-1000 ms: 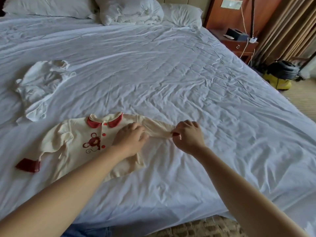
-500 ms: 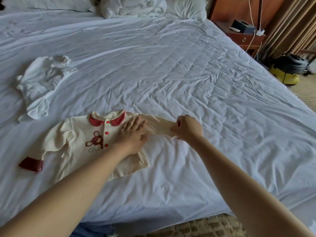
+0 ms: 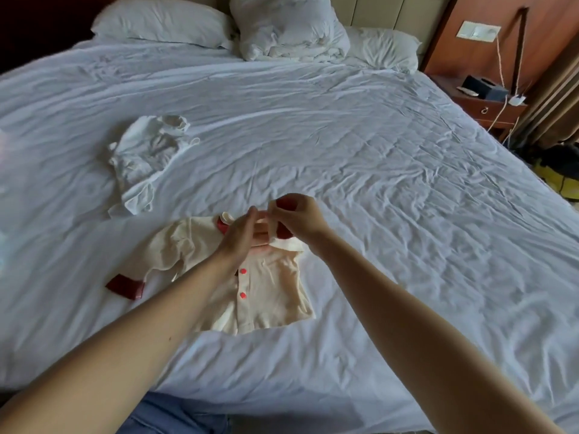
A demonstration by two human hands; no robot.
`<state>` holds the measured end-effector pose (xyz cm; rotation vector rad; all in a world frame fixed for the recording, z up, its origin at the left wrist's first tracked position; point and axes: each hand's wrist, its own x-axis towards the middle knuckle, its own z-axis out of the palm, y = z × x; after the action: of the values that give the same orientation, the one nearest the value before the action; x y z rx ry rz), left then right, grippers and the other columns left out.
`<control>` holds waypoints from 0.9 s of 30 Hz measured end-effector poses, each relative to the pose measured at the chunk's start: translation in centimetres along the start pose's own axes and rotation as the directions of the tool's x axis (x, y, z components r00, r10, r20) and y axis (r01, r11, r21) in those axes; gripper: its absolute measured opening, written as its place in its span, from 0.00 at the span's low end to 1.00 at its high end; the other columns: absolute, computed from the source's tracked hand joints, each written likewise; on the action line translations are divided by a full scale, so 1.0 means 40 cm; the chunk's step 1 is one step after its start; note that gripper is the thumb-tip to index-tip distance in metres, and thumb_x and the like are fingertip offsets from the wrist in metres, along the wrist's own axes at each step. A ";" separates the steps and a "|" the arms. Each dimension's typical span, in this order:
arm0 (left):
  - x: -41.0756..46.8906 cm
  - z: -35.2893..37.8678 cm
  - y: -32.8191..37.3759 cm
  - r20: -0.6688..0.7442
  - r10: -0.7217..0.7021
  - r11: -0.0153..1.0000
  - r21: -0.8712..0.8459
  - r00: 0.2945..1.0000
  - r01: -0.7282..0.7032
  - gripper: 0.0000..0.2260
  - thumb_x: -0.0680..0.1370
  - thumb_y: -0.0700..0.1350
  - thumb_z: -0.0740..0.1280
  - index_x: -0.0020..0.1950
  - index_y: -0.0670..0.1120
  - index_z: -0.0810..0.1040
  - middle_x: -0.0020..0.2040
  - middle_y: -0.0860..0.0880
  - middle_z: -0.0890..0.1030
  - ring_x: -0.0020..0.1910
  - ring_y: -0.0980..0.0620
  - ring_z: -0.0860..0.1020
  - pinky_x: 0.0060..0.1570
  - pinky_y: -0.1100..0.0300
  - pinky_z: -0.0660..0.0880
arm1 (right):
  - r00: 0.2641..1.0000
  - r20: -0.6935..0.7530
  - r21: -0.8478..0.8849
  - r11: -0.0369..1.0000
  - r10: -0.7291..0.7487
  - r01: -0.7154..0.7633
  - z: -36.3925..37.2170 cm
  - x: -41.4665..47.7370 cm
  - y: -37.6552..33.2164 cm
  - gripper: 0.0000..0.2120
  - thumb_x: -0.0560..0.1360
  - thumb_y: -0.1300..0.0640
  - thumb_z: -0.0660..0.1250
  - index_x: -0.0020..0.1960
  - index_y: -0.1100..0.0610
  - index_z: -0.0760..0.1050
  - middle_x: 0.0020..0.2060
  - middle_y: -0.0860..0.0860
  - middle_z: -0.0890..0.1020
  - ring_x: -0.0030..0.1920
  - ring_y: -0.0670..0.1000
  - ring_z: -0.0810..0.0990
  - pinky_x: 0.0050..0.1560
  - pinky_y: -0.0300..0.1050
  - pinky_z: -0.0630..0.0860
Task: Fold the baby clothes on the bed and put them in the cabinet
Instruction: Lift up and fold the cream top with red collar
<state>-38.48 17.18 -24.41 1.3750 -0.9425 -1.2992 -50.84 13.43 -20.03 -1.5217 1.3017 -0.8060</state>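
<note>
While right hand (image 3: 301,221) pinches sleeve (image 3: 272,227), collar (image 3: 223,226) half-hidden

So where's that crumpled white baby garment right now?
In the head view the white garment lies crumpled on the bed, on the left, beyond and left of the cream shirt, not touching it.

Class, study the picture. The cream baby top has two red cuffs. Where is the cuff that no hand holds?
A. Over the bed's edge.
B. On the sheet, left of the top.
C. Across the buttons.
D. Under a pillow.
B: the free red cuff lies on the white sheet left of the cream top, while the right hand pinches the other sleeve, lifted.
</note>
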 end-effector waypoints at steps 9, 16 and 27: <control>0.020 -0.163 -0.048 -0.210 0.015 0.965 0.260 0.978 0.041 0.07 0.71 0.44 0.71 0.48 0.49 0.79 0.38 0.50 0.80 0.40 0.48 0.80 0.44 0.53 0.78 | 0.989 -0.069 -0.058 0.991 -0.128 0.124 0.104 0.014 0.061 0.09 0.76 0.62 0.63 0.50 0.57 0.81 0.41 0.52 0.85 0.42 0.50 0.84 0.43 0.44 0.79; 0.017 -0.181 -0.089 -0.235 0.295 0.752 0.655 0.926 -0.073 0.25 0.76 0.33 0.61 0.70 0.53 0.69 0.64 0.51 0.76 0.60 0.47 0.76 0.60 0.50 0.73 | 0.959 0.144 -0.689 0.671 -0.244 0.274 0.091 -0.010 0.182 0.22 0.78 0.59 0.57 0.71 0.49 0.71 0.73 0.45 0.68 0.74 0.46 0.62 0.71 0.44 0.63; 0.027 -0.199 -0.119 -0.153 0.476 0.481 0.870 0.866 -0.111 0.24 0.74 0.32 0.65 0.66 0.53 0.72 0.62 0.49 0.71 0.55 0.46 0.75 0.43 0.49 0.75 | 0.953 0.248 -0.787 0.539 -0.171 0.302 0.114 -0.030 0.243 0.38 0.70 0.36 0.37 0.79 0.44 0.51 0.79 0.53 0.45 0.79 0.52 0.41 0.77 0.52 0.39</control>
<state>-30.89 18.27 -29.74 1.9677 -1.5514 -0.1831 -50.35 15.77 -30.58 -2.5022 1.4591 -0.1837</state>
